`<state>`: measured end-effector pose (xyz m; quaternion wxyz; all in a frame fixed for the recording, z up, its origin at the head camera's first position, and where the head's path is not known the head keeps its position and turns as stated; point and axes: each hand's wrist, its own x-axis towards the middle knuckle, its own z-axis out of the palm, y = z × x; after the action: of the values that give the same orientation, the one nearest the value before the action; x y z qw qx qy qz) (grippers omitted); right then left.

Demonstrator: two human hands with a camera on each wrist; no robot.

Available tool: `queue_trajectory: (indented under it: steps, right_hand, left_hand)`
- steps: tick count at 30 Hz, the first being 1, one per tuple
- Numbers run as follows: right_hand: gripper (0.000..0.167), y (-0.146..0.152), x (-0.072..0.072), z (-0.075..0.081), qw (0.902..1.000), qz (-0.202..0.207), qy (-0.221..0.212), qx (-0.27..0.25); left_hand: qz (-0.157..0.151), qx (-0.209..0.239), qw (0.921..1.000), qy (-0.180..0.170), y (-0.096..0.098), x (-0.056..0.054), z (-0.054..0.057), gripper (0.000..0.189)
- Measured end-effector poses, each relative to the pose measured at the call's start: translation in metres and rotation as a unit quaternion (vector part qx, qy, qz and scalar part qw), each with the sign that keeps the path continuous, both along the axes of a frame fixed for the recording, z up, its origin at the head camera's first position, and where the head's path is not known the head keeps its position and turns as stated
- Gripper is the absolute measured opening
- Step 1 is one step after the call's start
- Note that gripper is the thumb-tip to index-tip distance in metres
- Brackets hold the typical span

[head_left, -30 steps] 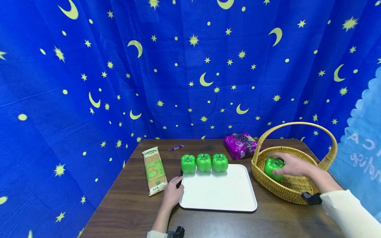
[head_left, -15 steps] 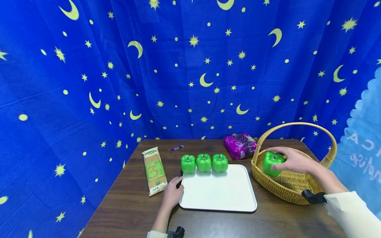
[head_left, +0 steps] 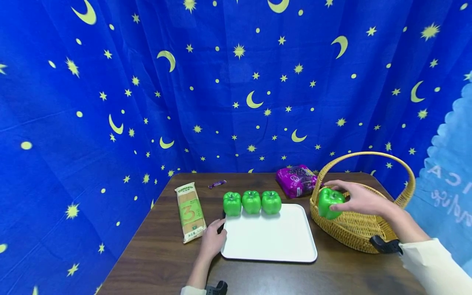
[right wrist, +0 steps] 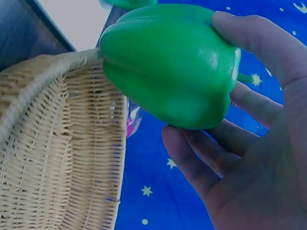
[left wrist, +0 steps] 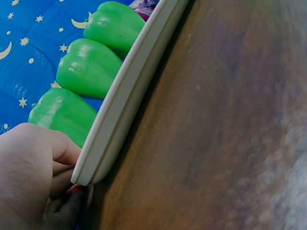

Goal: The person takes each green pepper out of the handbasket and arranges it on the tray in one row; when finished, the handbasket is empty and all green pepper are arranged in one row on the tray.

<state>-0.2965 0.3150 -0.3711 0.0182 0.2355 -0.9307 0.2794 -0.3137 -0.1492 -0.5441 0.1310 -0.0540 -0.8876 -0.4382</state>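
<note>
My right hand [head_left: 359,199] grips a green bell pepper [head_left: 330,203] between thumb and fingers, over the left side of the wicker basket [head_left: 363,241]. Close up in the right wrist view, the held bell pepper [right wrist: 168,62] lies sideways above the basket rim [right wrist: 53,67], its stem toward the palm. My left hand [head_left: 213,239] holds the left edge of a white tray [head_left: 271,239]. In the left wrist view, my left hand's thumb and curled fingers meet at the tray rim [left wrist: 124,96]. Three green bell peppers [head_left: 252,202] stand in a row along the tray's far side.
A pack of noodles [head_left: 191,212] lies left of the tray. Behind are a small purple wrapped candy [head_left: 217,184] and a purple bag [head_left: 296,181] beside the basket's tall handle [head_left: 368,153]. A blue star-patterned curtain [head_left: 221,82] hangs behind the brown table [head_left: 155,254].
My right hand has lifted the bell pepper from inside the basket and carried it left toward the basket's rim. My left hand and the tray have stayed in place.
</note>
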Motion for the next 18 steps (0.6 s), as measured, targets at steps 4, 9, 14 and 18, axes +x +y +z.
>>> queue_trajectory:
  steps: [4,9,14,18]
  right_hand:
    - [0.067,-0.006,-0.001,0.000,1.0000,-0.003,-0.009,0.001]
    - [0.069,-0.015,-0.003,0.002,0.9997,-0.011,-0.021,-0.007]
    - [0.069,-0.025,-0.004,0.002,0.9998,-0.001,-0.016,-0.013]
    - [0.070,-0.034,-0.005,0.001,0.9999,0.001,-0.012,-0.011]
  left_hand:
    - [0.004,0.001,1.0000,-0.001,0.000,0.000,-0.001,0.040]
    - [0.006,0.003,1.0000,0.005,-0.001,0.001,-0.001,0.040]
    - [0.005,0.001,1.0000,0.006,-0.001,0.001,-0.001,0.040]
    - [0.005,0.000,1.0000,0.005,-0.001,0.000,-0.002,0.039]
